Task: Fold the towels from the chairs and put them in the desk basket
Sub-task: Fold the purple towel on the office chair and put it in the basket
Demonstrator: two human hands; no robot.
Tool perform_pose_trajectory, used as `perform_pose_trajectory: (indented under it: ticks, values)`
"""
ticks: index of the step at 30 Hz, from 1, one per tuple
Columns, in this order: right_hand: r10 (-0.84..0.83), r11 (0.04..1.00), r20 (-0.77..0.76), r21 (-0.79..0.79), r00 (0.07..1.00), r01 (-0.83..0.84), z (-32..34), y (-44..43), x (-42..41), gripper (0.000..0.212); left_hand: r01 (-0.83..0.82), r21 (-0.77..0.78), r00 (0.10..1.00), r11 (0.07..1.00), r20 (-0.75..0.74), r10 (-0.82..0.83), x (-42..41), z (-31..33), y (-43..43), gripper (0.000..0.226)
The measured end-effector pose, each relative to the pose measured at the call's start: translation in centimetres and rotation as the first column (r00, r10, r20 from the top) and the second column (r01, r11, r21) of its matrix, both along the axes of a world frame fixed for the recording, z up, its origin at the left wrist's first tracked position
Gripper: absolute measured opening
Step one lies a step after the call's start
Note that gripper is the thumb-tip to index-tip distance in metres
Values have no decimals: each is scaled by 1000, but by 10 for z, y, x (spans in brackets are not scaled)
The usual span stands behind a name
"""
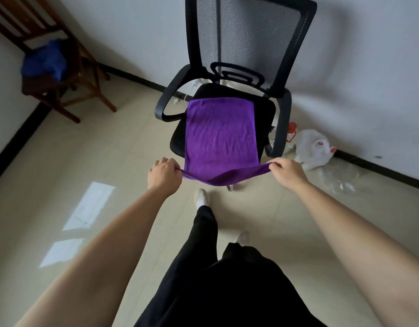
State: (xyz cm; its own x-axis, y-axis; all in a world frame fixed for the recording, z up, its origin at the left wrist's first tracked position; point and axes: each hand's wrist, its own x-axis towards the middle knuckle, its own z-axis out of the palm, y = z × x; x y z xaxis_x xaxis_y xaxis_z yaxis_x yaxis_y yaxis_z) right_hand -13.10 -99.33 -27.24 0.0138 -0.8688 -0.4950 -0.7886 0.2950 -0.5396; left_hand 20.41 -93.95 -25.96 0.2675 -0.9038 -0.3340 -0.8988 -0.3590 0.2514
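A purple towel (220,135) lies spread flat over the seat of a black mesh office chair (248,41). Its near edge is lifted off the seat and sags between my hands. My left hand (164,174) pinches the near left corner. My right hand (287,172) pinches the near right corner. A crumpled blue towel (46,60) sits on the seat of a brown wooden chair (83,62) in the far left corner. No basket or desk is in view.
A white plastic bag (313,147) and a clear bottle with a red cap (291,133) lie on the floor by the wall, right of the office chair. Clear plastic wrap (338,178) lies nearby. My legs and shoes stand on beige tiles in front of the chair.
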Motion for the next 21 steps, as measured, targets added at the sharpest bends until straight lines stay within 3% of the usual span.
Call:
perform_pose_trajectory:
  ticks: [6,11,17,21]
  values:
    - [-96,988,8,-124,995,96,-1,-82,26,32,-31,-102,997,994,69,38,31,-8,-92,28]
    - [-132,978,-80,-174,988,117,-37,-166,45,31,-6,-171,997,985,71,19,48,-51,-191,27]
    - [-196,979,-201,-98,960,179,-118,-275,65,35,70,-109,997,992,52,-65,57,-148,-316,29]
    - [-200,980,-269,-52,942,193,-170,-332,78,36,17,-71,999,997,46,-14,63,-203,-374,32]
